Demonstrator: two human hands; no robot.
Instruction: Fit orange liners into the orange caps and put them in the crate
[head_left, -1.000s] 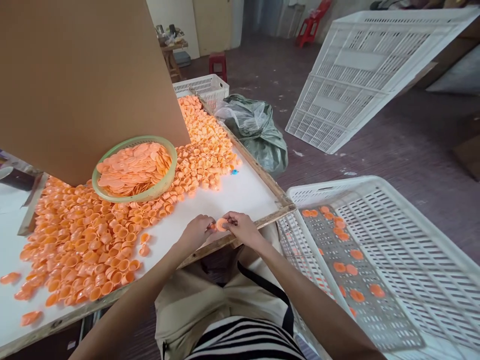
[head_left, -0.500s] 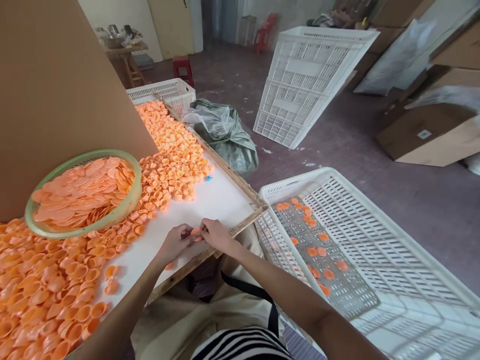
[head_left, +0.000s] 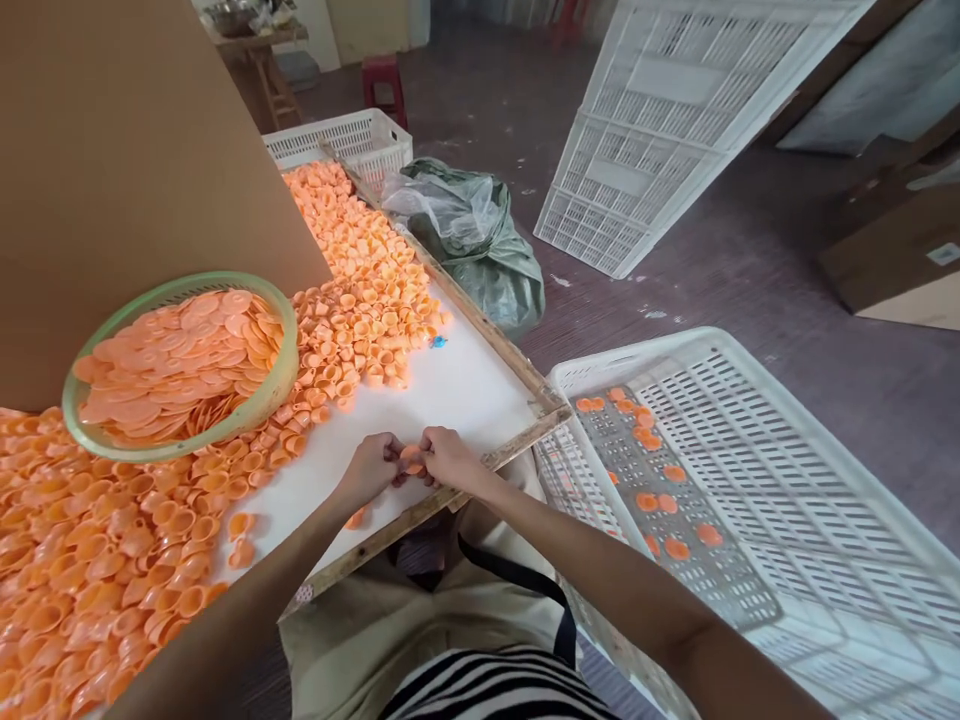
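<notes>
Small round orange plastic piece (head_left: 411, 459): held between both hands, over the near margin of a flat white tabletop (head_left: 480, 372). Left hand (head_left: 371, 468): fingers bent, pinching one side. Right hand (head_left: 448, 462): fingers closed on the opposite side; exact contact too small to tell. Handling, by judgement: very light, thin, fairly stiff with slight give, smooth enough to slip; best taken by the rim between opposed fingertips. Edges: a worn wooden edging strip (head_left: 525, 437) runs beneath the right wrist to a corner at the right. Room: widest ahead and to the right across the tabletop; leftward limited by a heap of small orange plastic cups (head_left: 161, 525) and a round pale-green plastic basket (head_left: 289, 362) of flat orange discs (head_left: 184, 350). Beyond the edging, right: a white slatted plastic crate (head_left: 757, 410) holding scattered orange pieces (head_left: 667, 503).
</notes>
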